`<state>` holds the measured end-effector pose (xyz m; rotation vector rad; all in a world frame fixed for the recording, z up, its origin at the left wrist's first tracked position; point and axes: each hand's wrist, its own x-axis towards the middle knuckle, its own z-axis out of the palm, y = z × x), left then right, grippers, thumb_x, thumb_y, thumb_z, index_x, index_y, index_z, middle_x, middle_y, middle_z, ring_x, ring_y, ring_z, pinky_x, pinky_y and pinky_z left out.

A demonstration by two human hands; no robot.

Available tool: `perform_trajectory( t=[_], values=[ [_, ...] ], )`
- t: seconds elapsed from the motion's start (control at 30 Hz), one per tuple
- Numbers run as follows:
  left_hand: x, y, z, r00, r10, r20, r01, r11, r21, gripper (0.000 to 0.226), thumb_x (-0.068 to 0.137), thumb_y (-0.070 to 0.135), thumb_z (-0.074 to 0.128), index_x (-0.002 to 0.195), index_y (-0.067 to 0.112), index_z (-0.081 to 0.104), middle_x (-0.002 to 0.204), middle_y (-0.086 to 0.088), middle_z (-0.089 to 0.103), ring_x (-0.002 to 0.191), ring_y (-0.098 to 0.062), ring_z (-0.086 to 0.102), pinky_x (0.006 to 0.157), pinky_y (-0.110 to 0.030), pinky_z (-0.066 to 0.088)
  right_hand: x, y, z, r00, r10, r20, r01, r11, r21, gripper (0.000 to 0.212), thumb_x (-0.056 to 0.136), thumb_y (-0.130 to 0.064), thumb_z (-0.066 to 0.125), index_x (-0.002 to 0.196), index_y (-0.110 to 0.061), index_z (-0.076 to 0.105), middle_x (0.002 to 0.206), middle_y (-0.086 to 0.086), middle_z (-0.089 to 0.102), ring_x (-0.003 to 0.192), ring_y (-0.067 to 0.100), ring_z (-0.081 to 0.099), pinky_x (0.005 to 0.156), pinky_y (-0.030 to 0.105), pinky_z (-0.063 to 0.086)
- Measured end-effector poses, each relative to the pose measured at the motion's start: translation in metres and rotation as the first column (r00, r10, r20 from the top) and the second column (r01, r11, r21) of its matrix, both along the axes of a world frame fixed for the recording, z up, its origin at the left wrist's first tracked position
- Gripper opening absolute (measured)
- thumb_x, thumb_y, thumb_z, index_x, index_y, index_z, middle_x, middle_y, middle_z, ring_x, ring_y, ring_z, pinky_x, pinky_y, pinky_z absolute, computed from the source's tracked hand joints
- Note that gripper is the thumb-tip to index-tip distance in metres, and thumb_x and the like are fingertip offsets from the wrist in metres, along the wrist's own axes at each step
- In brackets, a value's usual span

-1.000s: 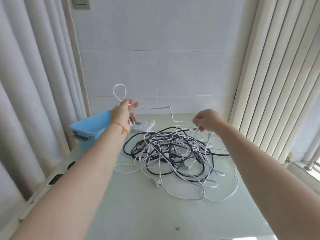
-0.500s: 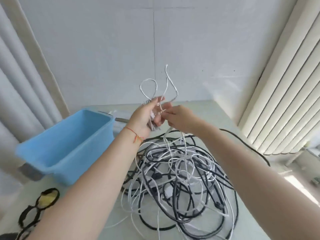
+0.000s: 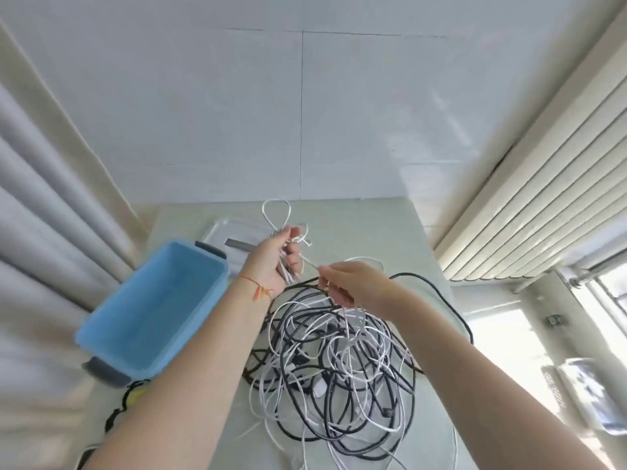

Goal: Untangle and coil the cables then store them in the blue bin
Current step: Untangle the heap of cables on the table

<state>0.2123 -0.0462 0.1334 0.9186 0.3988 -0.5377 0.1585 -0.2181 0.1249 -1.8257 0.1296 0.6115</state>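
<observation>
A tangle of black and white cables [image 3: 339, 368] lies on the pale table [image 3: 380, 228]. My left hand [image 3: 271, 259] is raised above the heap and grips a small bundle of looped white cable [image 3: 276, 213], one loop standing up above the fingers. My right hand [image 3: 342, 283] pinches the same white cable a short way to the right, and the strand runs taut between the two hands. From my right hand the cable drops into the heap. The blue bin [image 3: 210, 320] stands to the left of the heap, with nothing visible inside.
A white flat device [image 3: 234, 235] lies behind the bin. Black-framed glasses [image 3: 125, 405] lie at the table's near left. A curtain [image 3: 51, 198] hangs on the left and vertical blinds [image 3: 529, 205] on the right. A tiled wall [image 3: 305, 113] backs the table.
The view has tilted down and moved closer. My right hand met the left, then drew back to the right and lower along the white cable. My left hand keeps its loops.
</observation>
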Motion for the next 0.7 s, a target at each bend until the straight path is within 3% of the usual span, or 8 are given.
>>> perform_trajectory(
  t=[0.1, 0.2, 0.27, 0.37, 0.5, 0.57, 0.63, 0.7],
  values=[
    [0.002, 0.027, 0.039, 0.988, 0.153, 0.013, -0.154, 0.984, 0.088, 0.031, 0.103, 0.027, 0.047, 0.08, 0.014, 0.063, 0.048, 0.008, 0.043, 0.035, -0.004, 0.034, 0.036, -0.015, 0.032, -0.021, -0.02, 0.047, 0.998, 0.07, -0.006, -0.07, 0.992, -0.109, 0.027, 0.097, -0.026, 0.061, 0.078, -0.007, 0.058, 0.055, -0.002, 0.044, 0.047, 0.01, 0.036, 0.048, 0.021, 0.031],
    [0.013, 0.053, 0.065, 0.956, 0.293, 0.015, -0.293, 0.95, 0.111, 0.031, 0.104, 0.023, 0.043, 0.078, 0.014, 0.057, 0.04, 0.01, 0.038, 0.029, -0.003, 0.029, 0.033, -0.011, 0.027, -0.026, -0.051, 0.083, 0.98, -0.163, 0.117, 0.192, 0.934, -0.302, 0.028, 0.093, -0.028, 0.065, 0.073, -0.009, 0.063, 0.055, -0.002, 0.044, 0.051, 0.014, 0.039, 0.053, 0.026, 0.033],
    [0.017, 0.064, 0.078, 0.942, 0.334, 0.026, -0.335, 0.936, 0.111, 0.031, 0.104, 0.021, 0.039, 0.076, 0.016, 0.051, 0.037, 0.011, 0.034, 0.026, -0.003, 0.025, 0.031, -0.01, 0.022, -0.026, -0.071, 0.11, 0.89, -0.344, 0.298, 0.439, 0.824, -0.36, 0.031, 0.091, -0.03, 0.067, 0.075, -0.003, 0.064, 0.061, 0.004, 0.047, 0.058, 0.02, 0.041, 0.055, 0.03, 0.03],
    [0.019, 0.066, 0.093, 0.933, 0.359, 0.029, -0.36, 0.929, 0.09, 0.031, 0.104, 0.023, 0.039, 0.075, 0.019, 0.05, 0.037, 0.013, 0.036, 0.026, -0.003, 0.025, 0.03, -0.012, 0.019, -0.026, -0.083, 0.151, 0.757, -0.394, 0.521, 0.631, 0.649, -0.426, 0.036, 0.092, -0.032, 0.064, 0.067, -0.012, 0.048, 0.063, 0.001, 0.048, 0.069, 0.026, 0.046, 0.057, 0.033, 0.03],
    [0.014, 0.052, 0.124, 0.932, 0.349, 0.103, -0.357, 0.932, 0.068, 0.027, 0.103, 0.022, 0.042, 0.08, 0.018, 0.055, 0.04, 0.012, 0.042, 0.028, -0.003, 0.03, 0.034, -0.012, 0.023, -0.02, -0.07, 0.189, 0.596, -0.446, 0.667, 0.789, 0.48, -0.384, 0.018, 0.099, -0.033, 0.046, 0.095, -0.017, 0.052, 0.082, -0.003, 0.051, 0.082, 0.024, 0.044, 0.072, 0.033, 0.032],
    [0.005, 0.044, 0.143, 0.954, 0.228, 0.193, -0.252, 0.962, 0.108, 0.025, 0.103, 0.024, 0.044, 0.085, 0.018, 0.061, 0.047, 0.009, 0.046, 0.031, -0.005, 0.034, 0.038, -0.012, 0.027, -0.016, -0.062, 0.202, 0.607, -0.474, 0.638, 0.765, 0.567, -0.307, 0.021, 0.098, -0.028, 0.04, 0.087, -0.012, 0.048, 0.073, 0.0, 0.046, 0.075, 0.025, 0.043, 0.059, 0.031, 0.032],
    [-0.009, 0.033, 0.163, 0.959, 0.059, 0.276, -0.097, 0.987, 0.127, 0.023, 0.102, 0.026, 0.047, 0.093, 0.017, 0.066, 0.057, 0.005, 0.054, 0.034, -0.007, 0.037, 0.04, -0.015, 0.031, -0.014, -0.05, 0.212, 0.723, -0.391, 0.57, 0.615, 0.741, -0.27, 0.027, 0.093, -0.026, 0.04, 0.083, -0.004, 0.053, 0.065, 0.003, 0.048, 0.064, 0.023, 0.044, 0.053, 0.029, 0.032],
    [-0.023, 0.016, 0.18, 0.929, -0.108, 0.354, 0.031, 0.975, 0.218, 0.021, 0.102, 0.028, 0.049, 0.101, 0.019, 0.068, 0.064, 0.003, 0.059, 0.036, -0.008, 0.038, 0.041, -0.017, 0.031, -0.019, -0.031, 0.22, 0.842, -0.211, 0.496, 0.395, 0.868, -0.301, 0.025, 0.094, -0.023, 0.042, 0.089, -0.008, 0.062, 0.064, 0.003, 0.052, 0.056, 0.02, 0.045, 0.054, 0.028, 0.035]
  ],
)
